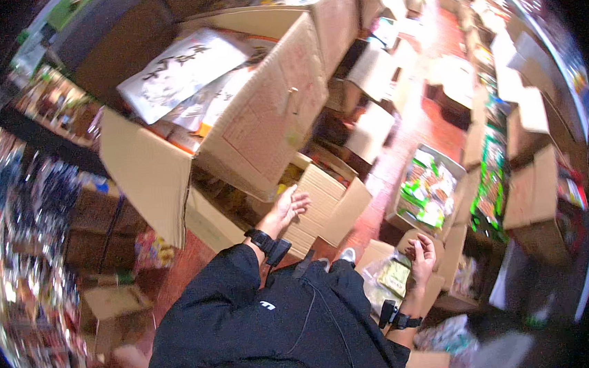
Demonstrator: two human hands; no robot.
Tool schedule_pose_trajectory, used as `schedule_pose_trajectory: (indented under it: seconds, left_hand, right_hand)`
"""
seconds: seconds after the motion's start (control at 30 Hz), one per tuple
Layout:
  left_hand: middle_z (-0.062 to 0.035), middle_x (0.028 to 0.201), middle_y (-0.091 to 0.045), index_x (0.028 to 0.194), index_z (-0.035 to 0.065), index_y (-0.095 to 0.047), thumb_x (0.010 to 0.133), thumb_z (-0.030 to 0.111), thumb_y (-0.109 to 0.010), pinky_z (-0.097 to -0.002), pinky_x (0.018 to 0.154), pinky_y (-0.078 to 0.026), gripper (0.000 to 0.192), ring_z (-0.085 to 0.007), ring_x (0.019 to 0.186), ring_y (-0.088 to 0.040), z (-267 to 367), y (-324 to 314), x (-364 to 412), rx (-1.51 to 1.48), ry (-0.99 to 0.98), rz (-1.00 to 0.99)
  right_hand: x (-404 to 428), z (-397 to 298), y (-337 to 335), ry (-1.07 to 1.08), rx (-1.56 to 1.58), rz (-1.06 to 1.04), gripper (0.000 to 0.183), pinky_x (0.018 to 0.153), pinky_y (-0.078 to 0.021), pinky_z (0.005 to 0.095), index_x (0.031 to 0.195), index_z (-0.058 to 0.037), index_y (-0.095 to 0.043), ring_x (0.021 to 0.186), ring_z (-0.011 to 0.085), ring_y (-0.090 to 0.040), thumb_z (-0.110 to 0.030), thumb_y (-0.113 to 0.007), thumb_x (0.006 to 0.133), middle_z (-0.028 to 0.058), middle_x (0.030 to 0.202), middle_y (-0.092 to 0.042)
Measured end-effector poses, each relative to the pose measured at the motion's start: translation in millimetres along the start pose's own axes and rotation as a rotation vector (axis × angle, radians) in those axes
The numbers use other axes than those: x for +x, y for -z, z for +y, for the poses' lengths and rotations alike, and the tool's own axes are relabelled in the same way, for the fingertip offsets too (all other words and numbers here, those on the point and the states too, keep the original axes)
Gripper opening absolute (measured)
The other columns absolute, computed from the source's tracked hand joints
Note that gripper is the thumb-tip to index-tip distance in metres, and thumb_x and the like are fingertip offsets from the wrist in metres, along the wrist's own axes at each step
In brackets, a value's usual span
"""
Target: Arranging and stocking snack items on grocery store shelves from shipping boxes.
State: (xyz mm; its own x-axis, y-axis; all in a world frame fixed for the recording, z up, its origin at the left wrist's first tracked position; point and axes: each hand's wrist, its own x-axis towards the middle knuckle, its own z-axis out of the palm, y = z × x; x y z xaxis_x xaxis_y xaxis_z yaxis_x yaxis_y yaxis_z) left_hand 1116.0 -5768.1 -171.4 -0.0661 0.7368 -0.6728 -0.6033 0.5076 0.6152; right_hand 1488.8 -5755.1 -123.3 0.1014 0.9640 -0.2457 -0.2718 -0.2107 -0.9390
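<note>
My left hand [292, 206] holds nothing, its fingers loosely spread over the flap of an open cardboard box [305, 217] low in front of me. Just above that hand is the lower corner of a large open cardboard carton [268, 113]. White printed packets [182, 71] bearing dark writing lie inside the carton. To the right, my right hand [422, 257] is raised with its fingers curled apart and nothing in them. Beside it, a clear plastic bag [374, 276] and a pale green packet [394, 278] sit in another open carton. Black straps with small devices are on both wrists.
A box of green-and-white packets [427, 186] stands on the right, near a row of green packets [489, 184]. The red floor [442, 120] of an aisle runs between rows of cartons. Blurred, packed goods [27, 288] line the left side. A smaller carton [114, 302] is at lower left.
</note>
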Motion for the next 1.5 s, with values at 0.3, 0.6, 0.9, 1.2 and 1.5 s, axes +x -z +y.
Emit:
schedule_pose_trajectory:
  seconds: [0.3, 0.6, 0.9, 1.2, 1.5]
  left_hand:
    - [-0.0012, 0.051, -0.051, 0.096, 0.0010, -0.050, 0.077, 0.033, -0.058, -0.0224, 0.036, -0.038, 0.038, -0.0104, 0.045, -0.053, -8.9, 30.8, -19.1, -0.068, -0.094, 0.304]
    - [-0.0067, 0.069, -0.053, 0.089, 0.0066, -0.053, 0.075, 0.040, -0.057, -0.0276, 0.051, -0.042, 0.037, -0.0178, 0.061, -0.057, -23.8, 73.2, -32.8, 0.031, -0.396, 0.256]
    - [-0.0110, 0.088, -0.053, 0.098, 0.0074, -0.053, 0.068, 0.044, -0.061, -0.0358, 0.070, -0.037, 0.048, -0.0236, 0.080, -0.054, -18.5, 56.2, -74.7, 0.328, -0.481, 0.455]
    - [-0.0152, 0.106, -0.054, 0.107, 0.0082, -0.053, 0.061, 0.049, -0.064, -0.0440, 0.089, -0.033, 0.063, -0.0293, 0.099, -0.051, -34.3, 16.2, -66.1, 0.966, -0.259, 0.871]
    - [-0.0089, 0.075, -0.062, 0.084, 0.0158, -0.063, 0.066, 0.037, -0.064, -0.0385, 0.074, -0.039, 0.028, -0.0265, 0.072, -0.058, -62.5, -23.3, -49.0, 1.187, -0.105, 1.197]
  right_hand:
    - [98.7, -2.7, -70.8, -0.097, 0.067, -0.279, 0.015, 0.056, -0.0426, 0.0193, 0.096, -0.0025, -0.052, 0.061, 0.0079, -0.052, -0.007, -0.050, 0.082, 0.0048, 0.077, -0.059]
    - [130.7, 24.5, -166.6, -0.037, -0.409, -0.786, 0.019, 0.061, -0.0453, 0.0241, 0.097, 0.0018, -0.053, 0.074, 0.0125, -0.054, -0.009, -0.051, 0.081, 0.0083, 0.085, -0.058]
    - [118.1, 69.4, -298.8, 1.042, -1.411, -1.270, 0.070, 0.087, -0.0320, 0.0456, 0.113, -0.0063, -0.046, 0.105, 0.0341, -0.040, -0.033, -0.073, 0.054, 0.0178, 0.111, -0.046]
    - [137.7, 85.5, -318.5, 1.194, -1.628, -1.772, 0.049, 0.092, -0.0300, 0.0442, 0.103, -0.0098, -0.052, 0.102, 0.0236, -0.046, -0.041, -0.063, 0.067, 0.0088, 0.100, -0.056]
    - [135.1, 81.8, -296.7, 1.224, -1.351, -1.773, 0.032, 0.088, -0.0306, 0.0436, 0.094, -0.0114, -0.055, 0.092, 0.0201, -0.051, -0.018, -0.065, 0.065, 0.0035, 0.089, -0.058]
